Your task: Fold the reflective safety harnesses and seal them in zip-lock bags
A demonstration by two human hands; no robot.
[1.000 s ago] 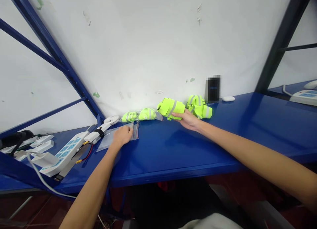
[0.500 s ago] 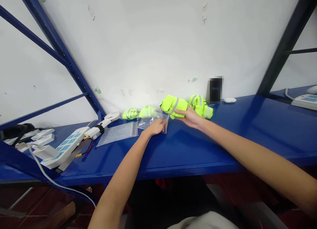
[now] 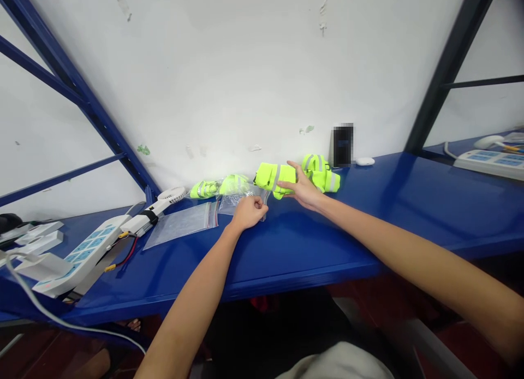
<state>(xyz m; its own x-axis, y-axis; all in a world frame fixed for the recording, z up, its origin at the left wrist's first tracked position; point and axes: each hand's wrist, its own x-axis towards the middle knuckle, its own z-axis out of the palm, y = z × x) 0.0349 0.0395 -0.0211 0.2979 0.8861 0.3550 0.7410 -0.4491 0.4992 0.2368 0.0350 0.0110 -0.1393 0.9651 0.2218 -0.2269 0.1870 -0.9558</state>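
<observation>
My right hand (image 3: 305, 190) grips the right end of a rolled-up reflective vest (image 3: 267, 177), bright yellow-green with silver bands. The roll's left end is just above the mouth of a clear zip bag (image 3: 229, 204). My left hand (image 3: 249, 212) is closed at that bag's open edge, pinching the plastic; the fingertips are partly hidden. Behind the bag, against the wall, lie two more yellow-green bundles, a left bundle (image 3: 203, 189) and a right bundle (image 3: 234, 183), which seem to be in clear plastic. Beyond my right hand rest other loose yellow-green rolls (image 3: 327, 181).
Flat clear zip bags (image 3: 180, 226) lie left of my left hand on the blue table (image 3: 311, 248). Further left are a white handheld fan (image 3: 172, 194), red-black wires and a power strip (image 3: 84, 253). A dark pixelated object (image 3: 343, 145) and white case (image 3: 365, 161) stand right.
The view has turned slightly right, so everything sits further left. My right hand's fingers have spread more on the roll. The left hand still stays at the bag's edge.
</observation>
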